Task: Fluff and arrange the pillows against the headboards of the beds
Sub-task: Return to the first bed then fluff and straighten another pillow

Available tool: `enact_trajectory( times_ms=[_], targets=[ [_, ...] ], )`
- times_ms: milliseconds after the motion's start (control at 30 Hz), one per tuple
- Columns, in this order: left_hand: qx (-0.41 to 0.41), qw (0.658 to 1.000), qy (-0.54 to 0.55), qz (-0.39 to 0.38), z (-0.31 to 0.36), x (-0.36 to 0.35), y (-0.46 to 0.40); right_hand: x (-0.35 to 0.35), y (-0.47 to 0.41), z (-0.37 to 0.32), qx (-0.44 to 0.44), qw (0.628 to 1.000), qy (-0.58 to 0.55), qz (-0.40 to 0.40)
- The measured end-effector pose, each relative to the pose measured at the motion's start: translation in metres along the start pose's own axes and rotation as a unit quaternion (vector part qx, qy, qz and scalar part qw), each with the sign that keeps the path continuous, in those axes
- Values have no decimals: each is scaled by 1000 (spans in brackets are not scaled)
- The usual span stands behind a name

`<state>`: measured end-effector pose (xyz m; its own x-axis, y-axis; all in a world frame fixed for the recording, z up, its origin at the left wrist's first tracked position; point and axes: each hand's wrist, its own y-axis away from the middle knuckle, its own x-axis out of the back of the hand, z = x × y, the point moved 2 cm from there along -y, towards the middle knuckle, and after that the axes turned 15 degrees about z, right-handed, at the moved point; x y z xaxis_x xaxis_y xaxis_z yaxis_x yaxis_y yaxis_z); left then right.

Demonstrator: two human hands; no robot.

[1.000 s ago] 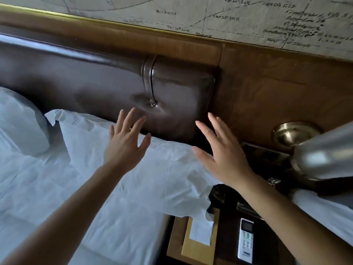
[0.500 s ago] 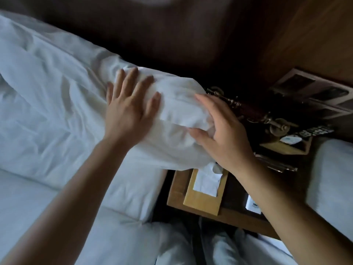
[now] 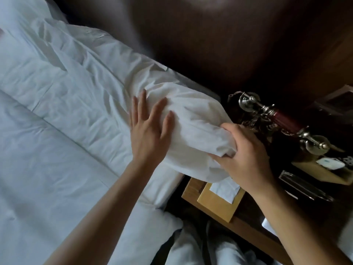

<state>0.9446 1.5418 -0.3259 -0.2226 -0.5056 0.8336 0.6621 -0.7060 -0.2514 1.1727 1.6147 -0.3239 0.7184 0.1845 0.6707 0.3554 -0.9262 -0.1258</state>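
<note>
Head view, left hand (image 3: 148,131) flat on pillow (image 3: 193,131), right hand (image 3: 242,159) fingers gripping its end, lamp (image 3: 277,115) beside.

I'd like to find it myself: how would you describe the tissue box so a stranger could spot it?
Start at the dark headboard and drop to the wooden nightstand beside the bed. The tissue box sits at its near corner, just under the right hand. It alone is pale wood with a white tissue poking out.
</note>
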Motion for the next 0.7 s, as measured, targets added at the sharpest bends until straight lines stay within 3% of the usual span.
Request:
enact_trajectory(
  times_ms=[67, 167, 233, 433, 600, 700],
  targets=[
    [117, 991, 47, 46, 1, 11, 2, 5, 4, -3, 30, 1000, -6, -4],
    [310, 929, 185, 79, 5, 17, -19, 20, 9, -5, 47, 998, -51, -13],
    [373, 899, 207, 102, 1, 9, -50, 33, 10, 0, 54, 996, -70, -8],
    [484, 858, 137, 105, -36, -21, -87, 61, 15, 10, 55, 989, -132, 29],
    [473, 863, 166, 63, -36, -27, -88, 73, 3, 7, 7, 981, -181, 67],
    [464, 869, 162, 50, -34, -28, -92, 63, -5, -2, 3, 984, -171, 50]
  ],
)
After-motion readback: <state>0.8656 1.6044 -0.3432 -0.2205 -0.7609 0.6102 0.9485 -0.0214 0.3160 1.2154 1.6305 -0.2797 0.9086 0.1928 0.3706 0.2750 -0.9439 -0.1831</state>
